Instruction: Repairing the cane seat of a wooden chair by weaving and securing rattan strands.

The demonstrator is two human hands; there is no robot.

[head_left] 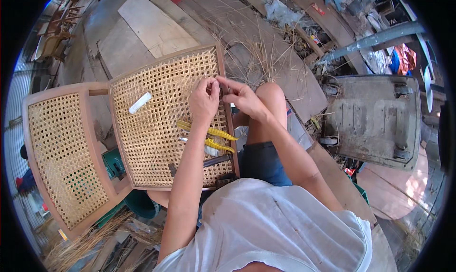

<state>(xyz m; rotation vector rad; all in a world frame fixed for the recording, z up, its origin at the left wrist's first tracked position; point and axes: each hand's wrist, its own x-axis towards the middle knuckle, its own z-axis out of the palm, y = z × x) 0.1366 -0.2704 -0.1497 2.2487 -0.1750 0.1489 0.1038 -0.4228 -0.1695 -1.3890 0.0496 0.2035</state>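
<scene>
Across my lap lies a chair seat of woven cane [156,105] in a brown wooden frame, joined on the left to a cane backrest [61,143]. My left hand [205,100] rests over the weave near the seat's right edge, fingers pinched together. Close beside it, my right hand [243,98] is also closed, its fingertips at the frame rail. What the fingers hold is too small to make out. Below them on the cane lie a yellow-handled tool [221,133], partly behind my left forearm, and a dark-handled tool [216,161] resembling a hammer. A white stick-shaped piece [140,103] lies farther left.
Wooden boards [159,27] cover the ground ahead, with loose dry strands [266,58] scattered over them. At right lies a grey wheeled bin [373,120] on its side, beside a round board [394,186]. A green container [142,204] stands below the chair.
</scene>
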